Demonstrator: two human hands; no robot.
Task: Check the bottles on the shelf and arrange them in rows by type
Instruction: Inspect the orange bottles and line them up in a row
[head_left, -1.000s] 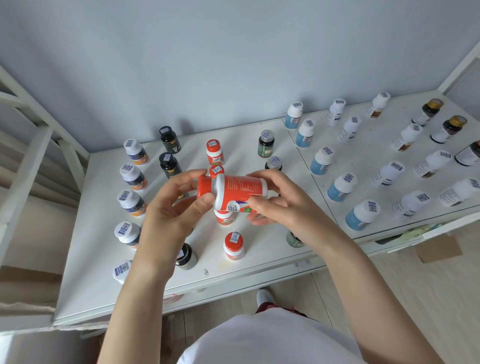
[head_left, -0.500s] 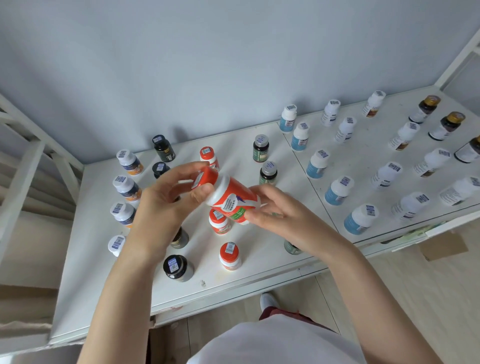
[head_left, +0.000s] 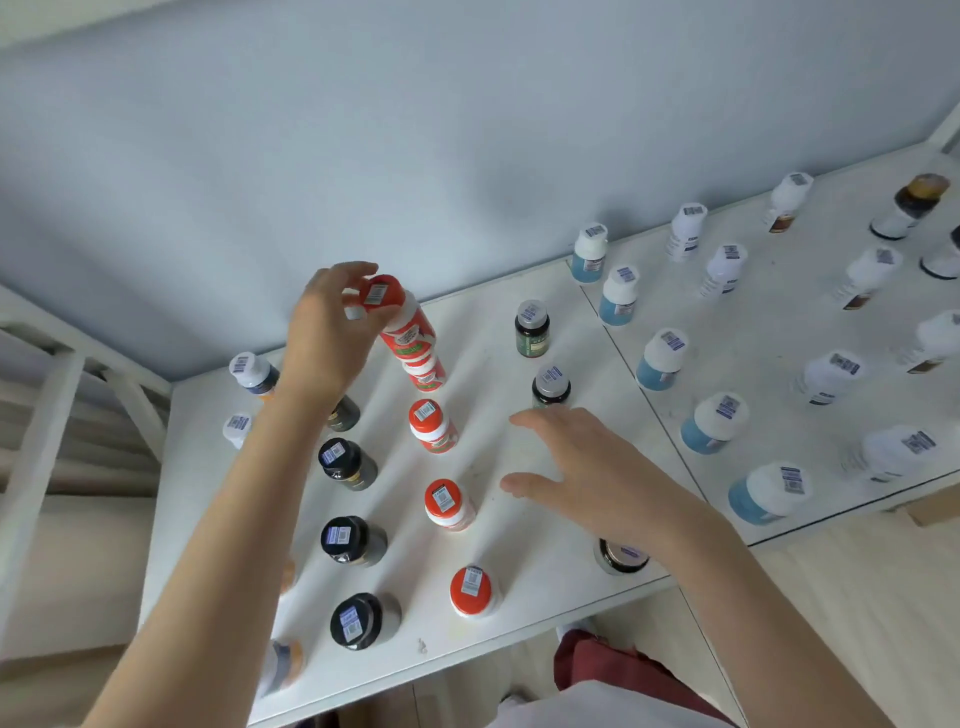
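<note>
My left hand grips the red cap of an orange-and-white bottle, holding it upright at the far end of a row of red-capped bottles on the white shelf. My right hand hovers open above the shelf, fingers spread, holding nothing. A row of black-capped bottles stands left of the red row. Dark green bottles with silver caps stand to the right of it. My left forearm hides part of the leftmost row.
On the right shelf panel stand rows of blue bottles and white bottles, with brown gold-capped ones at the far right. A grey wall runs behind. White frame bars stand at the left. A dark bottle sits under my right wrist.
My right hand has let go of the orange bottle and drawn back, opening. My left hand has turned the bottle upright and carried it to the far end of the red row.
</note>
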